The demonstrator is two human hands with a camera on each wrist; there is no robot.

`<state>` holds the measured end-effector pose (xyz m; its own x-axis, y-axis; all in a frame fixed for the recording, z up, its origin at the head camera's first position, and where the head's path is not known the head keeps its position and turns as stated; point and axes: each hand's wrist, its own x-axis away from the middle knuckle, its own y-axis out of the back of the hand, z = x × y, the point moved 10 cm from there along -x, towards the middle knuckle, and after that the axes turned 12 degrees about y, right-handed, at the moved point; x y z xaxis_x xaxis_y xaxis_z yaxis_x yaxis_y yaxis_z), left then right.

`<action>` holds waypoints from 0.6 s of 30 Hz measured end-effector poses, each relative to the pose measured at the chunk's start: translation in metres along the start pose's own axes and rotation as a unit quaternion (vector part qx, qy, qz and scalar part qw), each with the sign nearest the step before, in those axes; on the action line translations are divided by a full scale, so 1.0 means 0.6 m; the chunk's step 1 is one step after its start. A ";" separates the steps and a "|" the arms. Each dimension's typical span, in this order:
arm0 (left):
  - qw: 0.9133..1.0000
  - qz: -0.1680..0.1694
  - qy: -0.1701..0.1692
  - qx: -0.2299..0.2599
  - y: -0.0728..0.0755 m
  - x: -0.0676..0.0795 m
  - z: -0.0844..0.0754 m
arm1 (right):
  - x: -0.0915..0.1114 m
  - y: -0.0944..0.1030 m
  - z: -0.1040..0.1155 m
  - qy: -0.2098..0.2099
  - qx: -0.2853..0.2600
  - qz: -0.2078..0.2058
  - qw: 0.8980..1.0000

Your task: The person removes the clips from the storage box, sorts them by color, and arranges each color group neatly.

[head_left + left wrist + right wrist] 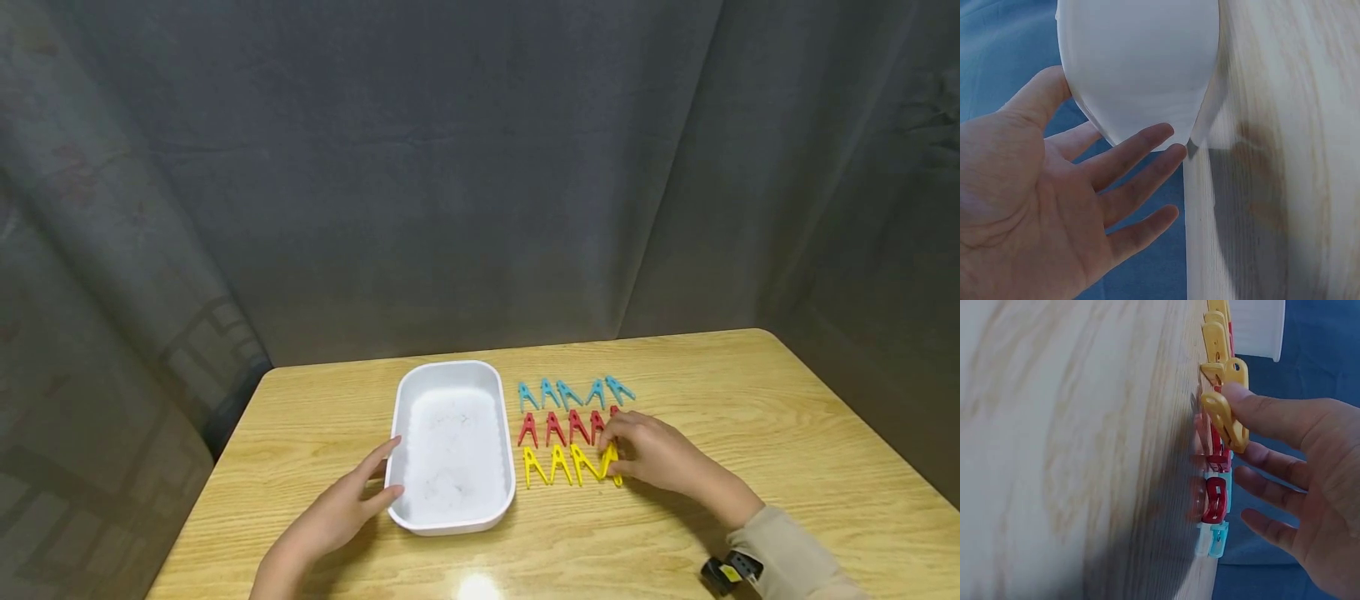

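My right hand (660,454) pinches a yellow clothespin (1225,422) between thumb and index finger, at the right end of a row of yellow clothespins (576,456). Its other fingers are loosely bent. Behind that row lie red clothespins (575,421), and farther back a row of blue clothespins (547,389). Part of the red row's right end is hidden by the hand. At the left, my left hand (341,508) touches the side of a white rectangular tray (507,483), fingers spread and fairly straight in the left wrist view.
Everything stands on a light wooden table (787,417). A dark grey curtain (450,183) hangs behind it and along both sides. Inside the tray, only faint marks show on the floor. A black device (723,575) sits at the right sleeve.
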<state>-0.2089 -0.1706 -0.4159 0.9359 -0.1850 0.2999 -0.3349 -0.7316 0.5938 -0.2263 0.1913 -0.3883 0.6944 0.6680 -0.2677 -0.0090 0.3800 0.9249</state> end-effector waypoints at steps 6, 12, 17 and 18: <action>1.000 -0.004 -0.002 0.000 0.000 0.001 -0.001 | -0.002 -0.005 -0.001 0.011 0.011 0.012 1.000; 1.000 -0.007 0.004 -0.003 -0.001 0.001 0.000 | -0.008 -0.004 0.000 0.018 0.038 0.016 0.999; 1.000 -0.009 0.010 -0.009 0.001 0.001 0.002 | -0.013 -0.005 0.000 0.022 0.043 0.018 0.999; 1.000 -0.009 0.011 -0.012 0.001 0.001 0.002 | -0.014 -0.006 0.000 0.022 0.043 0.019 0.999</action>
<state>-0.2084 -0.1721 -0.4164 0.9393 -0.1577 0.3046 -0.3207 -0.7190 0.6166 -0.2323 0.1843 -0.3892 0.6619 0.7096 -0.2416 0.0275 0.2991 0.9538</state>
